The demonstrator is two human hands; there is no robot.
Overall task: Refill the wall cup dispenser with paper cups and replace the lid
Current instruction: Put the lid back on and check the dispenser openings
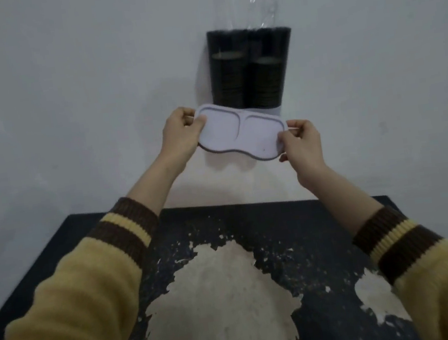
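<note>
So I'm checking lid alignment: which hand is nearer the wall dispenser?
Left. The left hand holds the lid just below-left of the dispenser; the right hand grips the lid's lower, farther end.

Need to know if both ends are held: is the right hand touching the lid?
Touching: head view shows the right hand pinching the lid's right end.

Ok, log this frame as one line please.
stage: lid in hand, not yet on | left hand: grips lid left end | right hand: grips right end | dispenser: two tubes with cups
</note>
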